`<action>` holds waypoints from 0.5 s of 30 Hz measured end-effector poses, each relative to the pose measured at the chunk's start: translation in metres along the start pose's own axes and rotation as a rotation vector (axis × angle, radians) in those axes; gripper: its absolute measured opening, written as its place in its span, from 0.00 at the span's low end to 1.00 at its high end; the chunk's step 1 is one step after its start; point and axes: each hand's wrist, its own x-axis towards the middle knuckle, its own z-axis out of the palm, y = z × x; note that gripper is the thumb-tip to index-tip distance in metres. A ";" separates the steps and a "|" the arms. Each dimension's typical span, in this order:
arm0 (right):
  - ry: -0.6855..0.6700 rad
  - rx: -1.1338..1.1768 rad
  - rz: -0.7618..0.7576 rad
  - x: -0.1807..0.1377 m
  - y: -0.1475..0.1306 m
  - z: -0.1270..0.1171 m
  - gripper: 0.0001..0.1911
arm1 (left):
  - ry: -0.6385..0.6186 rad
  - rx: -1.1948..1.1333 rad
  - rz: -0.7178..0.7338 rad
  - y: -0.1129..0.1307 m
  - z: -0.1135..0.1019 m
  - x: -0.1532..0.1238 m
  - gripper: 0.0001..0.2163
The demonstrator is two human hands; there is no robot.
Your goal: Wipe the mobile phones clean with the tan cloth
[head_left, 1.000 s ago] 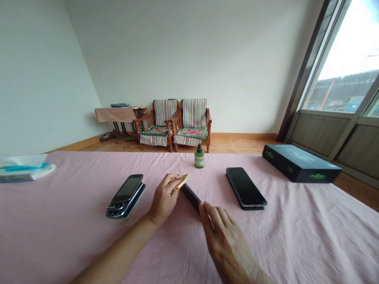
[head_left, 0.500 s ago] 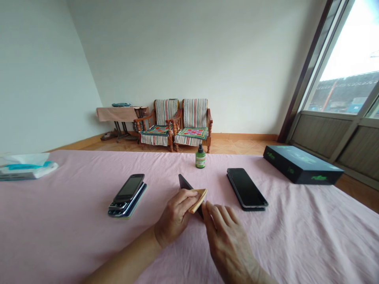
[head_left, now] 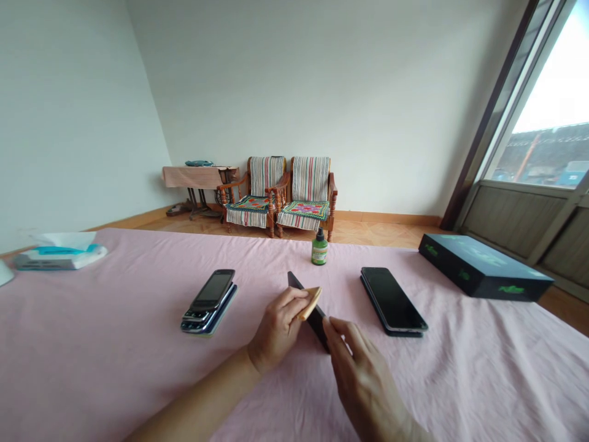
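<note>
My left hand [head_left: 279,325] is closed on a folded yellow cloth [head_left: 310,304], which presses against a dark, thin phone [head_left: 317,321] tilted up on its edge. The near end of that phone is pinched by the fingers of my right hand [head_left: 361,362]. To the left lies a stack of phones [head_left: 211,298], a slider-style one on top. On the right, a large black phone [head_left: 391,301] rests on another flat dark thing. A small green bottle with a black pump top [head_left: 319,248] stands beyond my hands.
A black box with green lettering [head_left: 483,267] sits at the right back of the pink-covered table [head_left: 138,380]. At the far left is a pack of tissues [head_left: 62,253]. Two wooden armchairs [head_left: 306,193] and a cloth-draped sewing table [head_left: 197,178] stand by the wall.
The view has shifted, so everything sits slightly further right. My left hand and the cloth have slid up along the phone a little, baring more of its near part beside my right fingers.
</note>
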 end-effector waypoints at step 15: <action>0.031 0.425 0.566 0.005 0.019 0.007 0.10 | 0.218 0.049 -0.045 -0.001 -0.009 -0.001 0.16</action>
